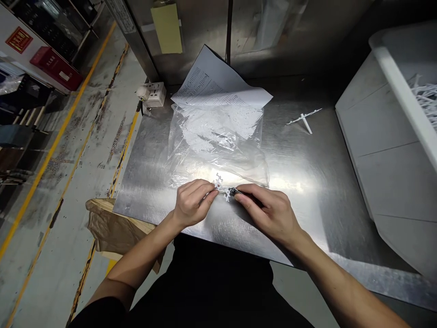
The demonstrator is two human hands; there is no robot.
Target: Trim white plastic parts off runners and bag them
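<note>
Between my hands is a small white branched plastic piece (pixel 219 180), pinched in the fingers of my left hand (pixel 195 200). My right hand (pixel 268 207) is closed around a small dark tool (pixel 232 191), whose tip meets the white piece; most of the tool is hidden by the fingers. Just beyond my hands, a clear plastic bag (pixel 218 141) of small white parts lies on the metal table (pixel 307 173). A printed paper sheet (pixel 221 86) rests across the bag's far end.
A white plastic piece with a stem (pixel 305 120) lies on the table at the right. Beside it stands a large white bin (pixel 392 136) holding white pieces. A power socket (pixel 156 94) sits at the back left. Brown paper wrapping (pixel 112 228) is left of the table.
</note>
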